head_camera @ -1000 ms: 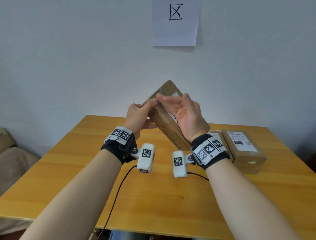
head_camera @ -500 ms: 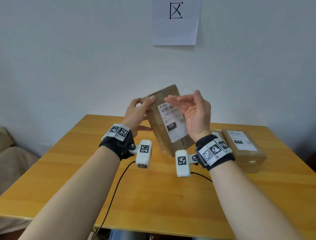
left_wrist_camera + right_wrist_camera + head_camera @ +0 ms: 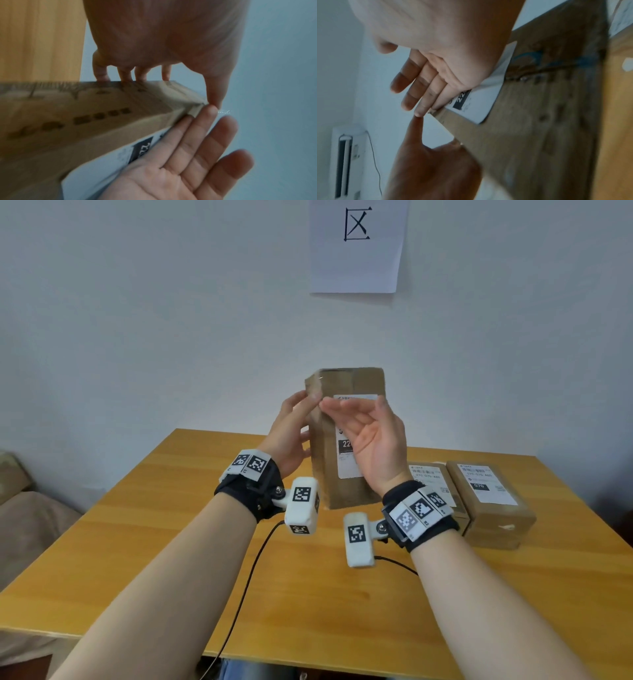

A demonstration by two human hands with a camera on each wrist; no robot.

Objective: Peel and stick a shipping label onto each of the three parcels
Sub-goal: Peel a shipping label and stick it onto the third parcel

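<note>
Parcel [image 3: 346,440]: oblong brown cardboard box, taped seams, held upright above the wooden table [image 3: 205,559]. White rectangular shipping label [image 3: 347,470], round-cornered, black "22" block, lies on its front face. Left hand [image 3: 291,433]: fingers curled behind the box, thumb at its upper corner, gripping. Right hand [image 3: 373,436]: palm up, fingers straight, their backs against the label. Two labelled parcels [image 3: 479,498]: flat, side by side, touching, on the table at right.
</note>
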